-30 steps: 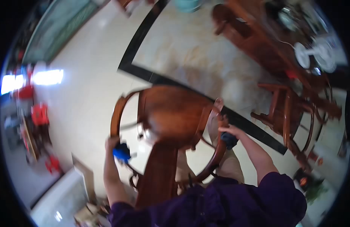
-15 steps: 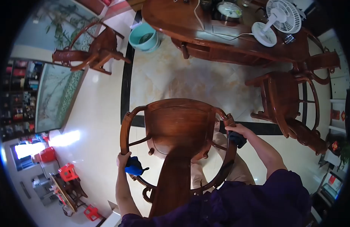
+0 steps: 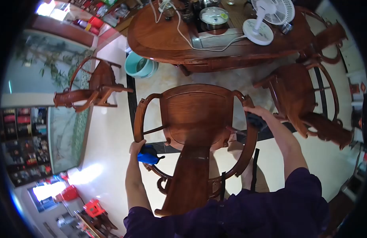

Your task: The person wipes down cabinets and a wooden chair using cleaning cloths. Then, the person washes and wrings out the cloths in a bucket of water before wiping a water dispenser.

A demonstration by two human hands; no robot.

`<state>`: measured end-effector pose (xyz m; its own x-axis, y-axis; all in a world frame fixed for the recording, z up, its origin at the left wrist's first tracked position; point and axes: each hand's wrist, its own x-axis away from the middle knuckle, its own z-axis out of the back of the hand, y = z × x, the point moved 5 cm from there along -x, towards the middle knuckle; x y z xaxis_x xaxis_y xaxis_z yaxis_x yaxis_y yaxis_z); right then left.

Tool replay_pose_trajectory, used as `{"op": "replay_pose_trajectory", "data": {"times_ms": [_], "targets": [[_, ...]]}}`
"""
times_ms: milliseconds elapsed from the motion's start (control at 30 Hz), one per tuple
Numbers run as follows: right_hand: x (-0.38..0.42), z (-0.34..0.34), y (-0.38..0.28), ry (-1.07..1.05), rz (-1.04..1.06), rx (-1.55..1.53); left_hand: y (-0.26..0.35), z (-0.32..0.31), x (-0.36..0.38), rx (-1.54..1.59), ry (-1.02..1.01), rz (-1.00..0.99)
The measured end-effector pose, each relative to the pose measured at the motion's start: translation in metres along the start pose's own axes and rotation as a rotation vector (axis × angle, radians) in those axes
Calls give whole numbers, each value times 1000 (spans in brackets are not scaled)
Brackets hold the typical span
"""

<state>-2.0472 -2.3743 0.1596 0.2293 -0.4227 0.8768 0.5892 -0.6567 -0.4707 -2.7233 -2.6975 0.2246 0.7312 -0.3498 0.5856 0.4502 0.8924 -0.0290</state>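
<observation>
A dark reddish-brown wooden armchair (image 3: 197,115), with a curved arm rail and a broad back slat, stands in front of me, its back toward me. On the left side of the rail, my left hand (image 3: 136,147) is closed around the wood; a bright blue cloth (image 3: 149,154) hangs at that hand. My right hand (image 3: 258,112) is closed on the rail's right side, with a dark cloth (image 3: 255,121) bunched under it. The undersides of both hands' fingers are hidden.
Ahead stands a wooden tea table (image 3: 163,33) carrying a white fan (image 3: 258,31) and a lidded pot (image 3: 214,18). A teal bucket (image 3: 138,65) sits by its left end. Other wooden chairs stand at the left (image 3: 100,83) and right (image 3: 296,89).
The armchair and both hands have moved forward toward the tea table, with the grip kept on the rail. My view has also shifted.
</observation>
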Motion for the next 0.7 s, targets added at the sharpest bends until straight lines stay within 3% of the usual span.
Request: {"op": "replay_pose_trajectory", "data": {"times_ms": [100,267,367,400,600,700], "targets": [[0,9,-28,178,81,161,27,11,-30,20,-16,-38],[22,-1,-71,23,-86,-32,38,-8,-80,132,-95,-91],[-12,10,-75,32,-11,42,44,-12,-85,129,-65,-79],[-15,14,-80,121,-7,149,47,-14,-88,124,-45,-76],[-47,19,-65,32,-121,-16,57,-14,-97,168,-38,-130],[-71,28,-52,-10,-141,-65,69,-5,-81,105,-62,-57]]}}
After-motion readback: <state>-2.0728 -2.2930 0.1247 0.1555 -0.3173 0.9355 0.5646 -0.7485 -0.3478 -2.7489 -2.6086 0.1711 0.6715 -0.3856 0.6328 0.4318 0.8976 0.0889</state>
